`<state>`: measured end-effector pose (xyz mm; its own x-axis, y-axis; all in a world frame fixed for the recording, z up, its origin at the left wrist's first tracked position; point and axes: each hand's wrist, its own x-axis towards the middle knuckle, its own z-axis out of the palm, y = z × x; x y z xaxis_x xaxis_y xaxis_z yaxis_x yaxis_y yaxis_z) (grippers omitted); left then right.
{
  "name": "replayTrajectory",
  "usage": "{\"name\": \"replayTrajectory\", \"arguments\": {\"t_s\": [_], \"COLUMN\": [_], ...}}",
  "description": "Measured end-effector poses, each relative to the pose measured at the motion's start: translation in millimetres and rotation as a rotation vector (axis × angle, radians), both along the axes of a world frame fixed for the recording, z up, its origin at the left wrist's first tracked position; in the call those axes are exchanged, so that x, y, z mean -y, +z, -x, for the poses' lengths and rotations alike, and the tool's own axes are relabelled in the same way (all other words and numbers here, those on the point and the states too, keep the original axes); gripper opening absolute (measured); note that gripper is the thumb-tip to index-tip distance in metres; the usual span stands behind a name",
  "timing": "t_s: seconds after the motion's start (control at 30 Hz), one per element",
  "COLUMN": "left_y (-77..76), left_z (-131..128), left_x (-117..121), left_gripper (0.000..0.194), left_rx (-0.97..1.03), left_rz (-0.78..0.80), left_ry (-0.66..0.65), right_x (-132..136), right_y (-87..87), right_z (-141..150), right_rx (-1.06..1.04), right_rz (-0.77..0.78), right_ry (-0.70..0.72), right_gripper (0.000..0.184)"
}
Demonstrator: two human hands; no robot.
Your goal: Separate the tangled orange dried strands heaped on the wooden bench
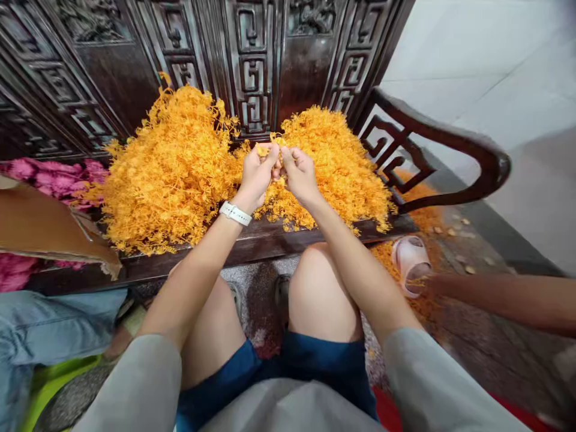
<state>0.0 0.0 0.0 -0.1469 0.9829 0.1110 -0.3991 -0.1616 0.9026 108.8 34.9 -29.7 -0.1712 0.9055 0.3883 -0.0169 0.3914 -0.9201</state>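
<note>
My left hand (256, 177) and my right hand (300, 175) meet fingertip to fingertip over a dark wooden bench. Both are closed in a pinch on a small orange artificial flower sprig (279, 141), most of which my fingers hide. Behind and below my right hand spreads a heap of orange artificial flowers (335, 168). A taller heap of the same orange flowers (171, 165) rises to the left of my left hand. My left wrist wears a white band.
The bench (265, 243) has a carved back (252, 66) and a curved armrest (450, 132). A cardboard box (49, 222) and pink flowers (58, 180) are at left. Other people's legs show on both sides: jeans (49, 324) and a sandaled foot (411, 264) among orange bits.
</note>
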Motion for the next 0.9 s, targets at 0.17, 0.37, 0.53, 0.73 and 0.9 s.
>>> {"name": "replayTrajectory", "arguments": {"t_s": [0.17, 0.37, 0.53, 0.73, 0.9], "left_y": [-6.7, -16.9, -14.6, 0.8, 14.6], "left_z": [-0.2, -0.3, -6.8, -10.6, 3.6], "left_x": [-6.0, -8.4, -3.3, 3.8, 7.4], "left_gripper": [0.028, 0.038, 0.029, 0.027, 0.019], "left_rx": [-0.009, -0.044, -0.052, 0.085, 0.196], "left_rz": [-0.019, -0.114, -0.083, 0.064, 0.165], "left_ry": [0.105, 0.160, 0.151, 0.028, -0.159], "right_x": [9.1, 5.4, 2.4, 7.6, 18.8], "right_y": [9.4, 4.5, 1.0, 7.8, 21.2], "right_z": [-2.5, -2.4, 1.1, 7.2, 8.2], "right_rx": [0.008, -0.009, -0.055, -0.053, -0.133], "right_rz": [0.077, 0.061, 0.034, 0.040, 0.146], "right_ry": [-0.010, -0.003, 0.016, 0.080, 0.125], "right_gripper": [0.069, 0.070, 0.068, 0.063, 0.061]}}
